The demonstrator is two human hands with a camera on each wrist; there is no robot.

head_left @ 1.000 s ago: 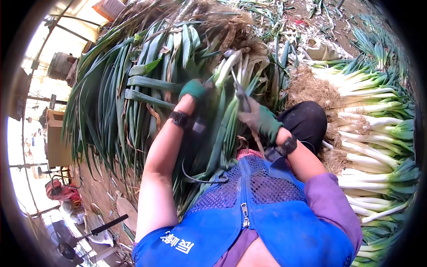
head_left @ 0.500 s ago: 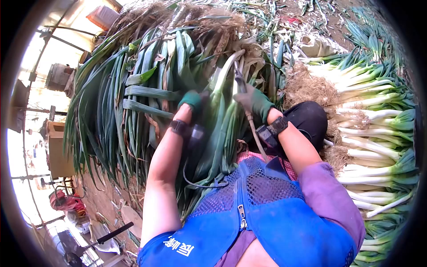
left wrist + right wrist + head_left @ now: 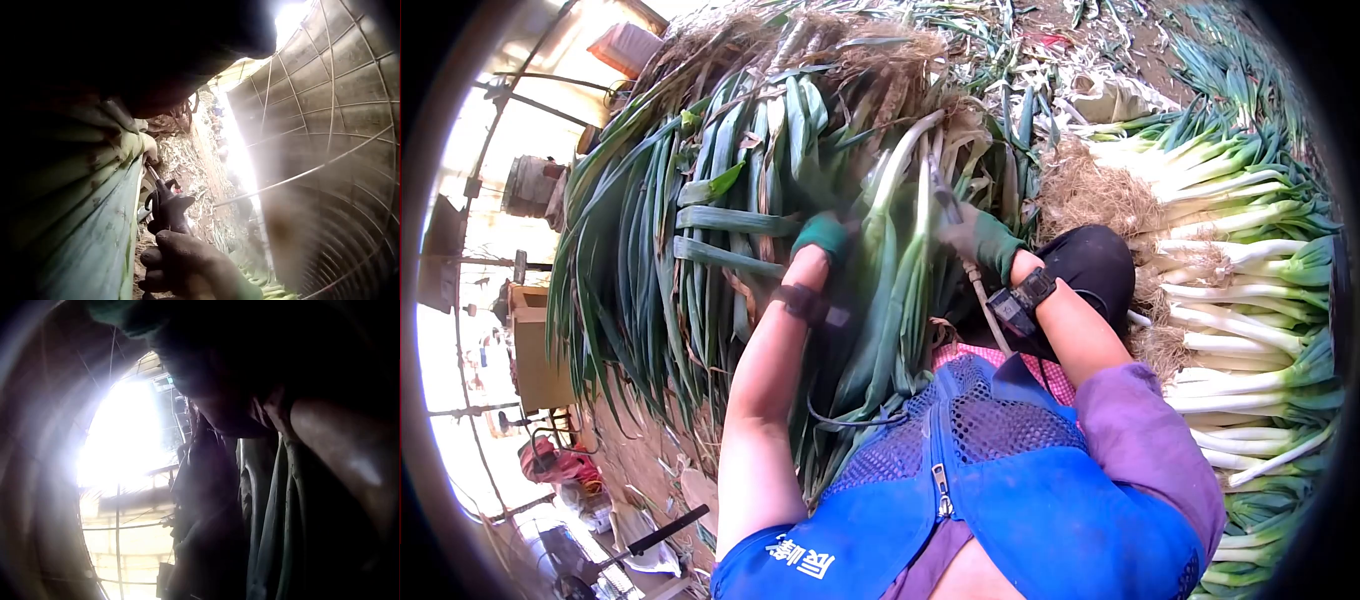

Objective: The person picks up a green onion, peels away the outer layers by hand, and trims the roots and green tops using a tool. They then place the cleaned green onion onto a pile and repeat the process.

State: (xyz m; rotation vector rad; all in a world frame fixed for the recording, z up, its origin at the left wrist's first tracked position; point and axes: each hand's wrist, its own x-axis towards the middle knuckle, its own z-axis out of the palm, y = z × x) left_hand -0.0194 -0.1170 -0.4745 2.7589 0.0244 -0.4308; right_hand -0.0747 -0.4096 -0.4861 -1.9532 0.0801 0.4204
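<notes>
My right hand (image 3: 985,240), in a grey and green glove, grips a dark air blow gun (image 3: 945,200) with a hose (image 3: 987,315) trailing toward my lap. In the left wrist view the blow gun (image 3: 169,206) points its thin nozzle at the stalks beside it. My left hand (image 3: 825,235), also gloved, is at the left side of a long leek (image 3: 895,170) with a white stem and green leaves; its fingers are blurred and partly hidden. Leek leaves (image 3: 94,206) run beneath the dark left hand in the left wrist view. Another leek (image 3: 922,220) lies alongside, close to the nozzle.
A big heap of untrimmed leeks (image 3: 640,240) lies to my left. Leeks with clean white stems (image 3: 1230,290) are stacked in rows on the right, roots toward my knee (image 3: 1090,270). Leaf scraps (image 3: 1010,65) litter the ground ahead. A cardboard box (image 3: 540,340) stands far left.
Both hands have shifted slightly down and the left hand a little leftward. The leek's white stem has swung to lean right, its root end near the nozzle. The blow gun stays in the right hand.
</notes>
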